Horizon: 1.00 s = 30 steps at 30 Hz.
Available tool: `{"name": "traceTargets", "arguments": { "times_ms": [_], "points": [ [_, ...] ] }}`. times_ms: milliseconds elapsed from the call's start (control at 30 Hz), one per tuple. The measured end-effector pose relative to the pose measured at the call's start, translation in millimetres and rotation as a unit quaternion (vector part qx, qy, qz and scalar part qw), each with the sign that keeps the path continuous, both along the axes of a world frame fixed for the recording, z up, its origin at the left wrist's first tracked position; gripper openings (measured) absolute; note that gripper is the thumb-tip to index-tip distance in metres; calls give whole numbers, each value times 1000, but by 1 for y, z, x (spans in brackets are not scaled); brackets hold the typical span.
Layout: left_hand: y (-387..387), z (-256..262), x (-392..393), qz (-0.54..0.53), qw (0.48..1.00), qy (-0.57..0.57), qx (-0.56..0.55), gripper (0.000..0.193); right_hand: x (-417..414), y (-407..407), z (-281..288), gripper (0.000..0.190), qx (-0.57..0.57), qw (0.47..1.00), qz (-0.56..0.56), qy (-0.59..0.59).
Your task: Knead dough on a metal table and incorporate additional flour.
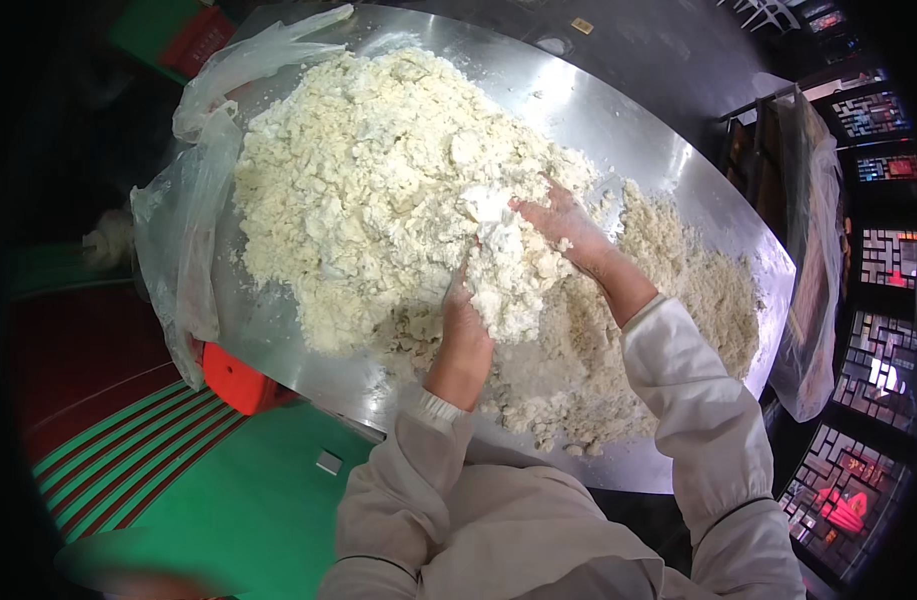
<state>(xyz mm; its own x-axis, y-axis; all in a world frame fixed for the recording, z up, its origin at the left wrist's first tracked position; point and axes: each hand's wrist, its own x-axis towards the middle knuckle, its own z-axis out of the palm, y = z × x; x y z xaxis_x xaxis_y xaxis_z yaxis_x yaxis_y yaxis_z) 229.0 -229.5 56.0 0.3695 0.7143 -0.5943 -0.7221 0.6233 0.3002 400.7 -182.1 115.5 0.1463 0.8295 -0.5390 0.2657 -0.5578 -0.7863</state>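
Observation:
A large heap of pale yellow, crumbly dough (353, 180) spreads over the stainless-steel table (638, 120). At its near right side, my left hand (467, 319) and my right hand (567, 225) cup a floury clump of the dough (512, 281) from opposite sides. White flour shows on top of this clump. My left fingers are partly hidden behind it, and the right fingers reach over its far side into the heap. Below and right of my hands lies a second, greyer spread of fine crumbs (683, 262), with coarser lumps along its near edge.
Clear plastic sheeting (188, 247) drapes over the table's left edge, above a red plastic object (237, 379). A rack under a plastic cover (811, 262) stands beyond the right end. Green flooring with dark red stripes (150, 457) lies at lower left.

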Motion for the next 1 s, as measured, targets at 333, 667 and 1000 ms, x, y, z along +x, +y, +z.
{"name": "traceTargets", "arguments": {
  "times_ms": [333,667,1000],
  "points": [
    [108,31,-25,105,994,5,3,48,-94,72,26,94,139,979,44,-145],
    [122,1,-96,94,993,53,40,46,-194,115,3,50,319,897,170,-255],
    [190,10,-146,122,926,322,156,49,-139,154,-20,56,270,874,288,-285]
  ]
}}
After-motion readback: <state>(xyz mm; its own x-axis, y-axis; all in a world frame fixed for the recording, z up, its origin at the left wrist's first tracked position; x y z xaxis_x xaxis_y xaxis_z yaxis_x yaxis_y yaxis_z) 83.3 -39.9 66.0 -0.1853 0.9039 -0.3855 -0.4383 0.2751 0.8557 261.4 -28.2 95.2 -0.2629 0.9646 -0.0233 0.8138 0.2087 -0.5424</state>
